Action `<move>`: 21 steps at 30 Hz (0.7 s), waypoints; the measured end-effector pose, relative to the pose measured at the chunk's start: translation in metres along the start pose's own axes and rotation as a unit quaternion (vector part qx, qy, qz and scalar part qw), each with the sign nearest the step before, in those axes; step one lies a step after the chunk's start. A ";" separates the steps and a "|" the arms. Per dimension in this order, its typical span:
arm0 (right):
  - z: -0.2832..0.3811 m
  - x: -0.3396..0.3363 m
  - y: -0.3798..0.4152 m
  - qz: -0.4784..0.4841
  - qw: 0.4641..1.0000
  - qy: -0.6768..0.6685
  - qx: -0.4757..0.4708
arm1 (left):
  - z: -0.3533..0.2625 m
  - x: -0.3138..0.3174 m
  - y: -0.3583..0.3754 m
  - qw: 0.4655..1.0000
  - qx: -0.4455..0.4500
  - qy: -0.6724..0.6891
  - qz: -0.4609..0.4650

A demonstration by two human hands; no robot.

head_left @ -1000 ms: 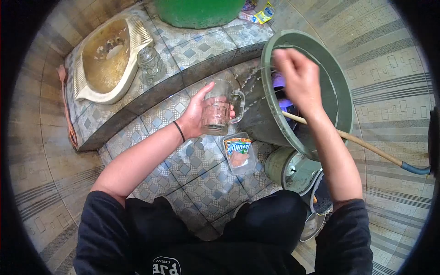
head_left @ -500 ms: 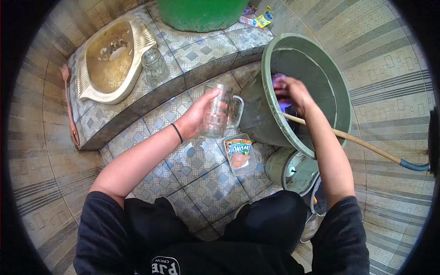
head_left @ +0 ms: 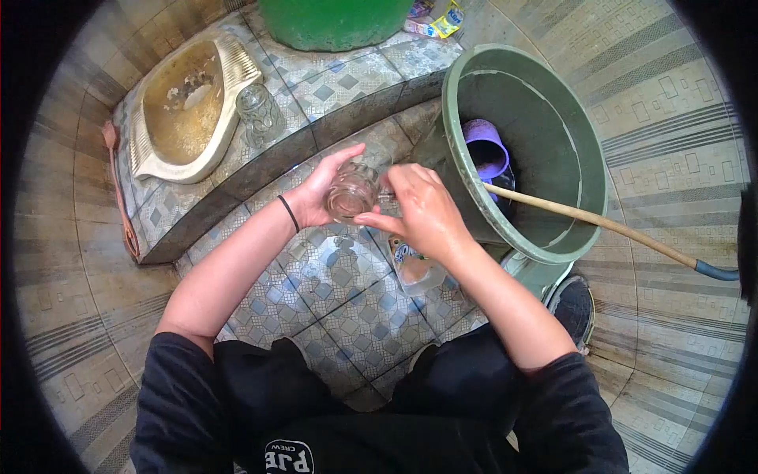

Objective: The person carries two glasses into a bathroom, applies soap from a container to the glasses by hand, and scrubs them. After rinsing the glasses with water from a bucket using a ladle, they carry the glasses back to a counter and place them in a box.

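A clear glass mug point(head_left: 353, 193) is held between my two hands over the tiled floor, one round end tipped toward me. My left hand point(head_left: 316, 188) wraps its left side. On the other side, my right hand point(head_left: 428, 212) has its fingers around the handle area and its thumb on the glass; the handle is mostly hidden. Below my right hand sits a clear plastic tub point(head_left: 418, 278) with a printed packet and a pinkish piece inside, partly covered by the hand and forearm.
A large green-grey bucket point(head_left: 452, 118) at right holds a purple dipper point(head_left: 486, 150) and a wooden-handled pole point(head_left: 560, 208). On the raised ledge stand another glass mug point(head_left: 260, 118), a squat toilet point(head_left: 229, 130) and a green tub point(head_left: 332, 24). A long-handled brush point(head_left: 114, 174) leans at left.
My right hand has left the bucket and come onto the mug. The mug has turned from upright to tipped toward me. The purple dipper now shows inside the bucket.
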State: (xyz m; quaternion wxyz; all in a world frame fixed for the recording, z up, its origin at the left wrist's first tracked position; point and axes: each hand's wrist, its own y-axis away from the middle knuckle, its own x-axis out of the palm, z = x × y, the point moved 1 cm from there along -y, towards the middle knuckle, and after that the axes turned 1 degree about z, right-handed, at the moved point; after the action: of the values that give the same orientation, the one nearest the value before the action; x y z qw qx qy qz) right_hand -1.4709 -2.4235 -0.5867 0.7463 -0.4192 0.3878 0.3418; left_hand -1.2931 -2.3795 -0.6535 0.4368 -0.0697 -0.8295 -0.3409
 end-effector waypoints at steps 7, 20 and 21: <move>-0.011 0.039 0.019 0.123 0.984 -0.128 -0.022 | -0.001 -0.001 0.012 0.992 -0.039 -0.107 -0.057; 0.002 0.059 0.026 0.180 0.963 -0.196 0.042 | -0.004 0.014 0.023 0.969 0.017 -0.232 -0.081; 0.005 0.057 0.024 0.085 0.973 -0.215 0.010 | -0.004 0.010 0.023 0.969 0.016 -0.233 -0.082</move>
State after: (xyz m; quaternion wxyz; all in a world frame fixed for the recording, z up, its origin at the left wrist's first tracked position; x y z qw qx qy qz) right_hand -1.4632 -2.3989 -0.6429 0.7848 -0.2935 0.2559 0.4821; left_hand -1.2870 -2.3662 -0.6329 0.2031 -0.0720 -0.9166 -0.3367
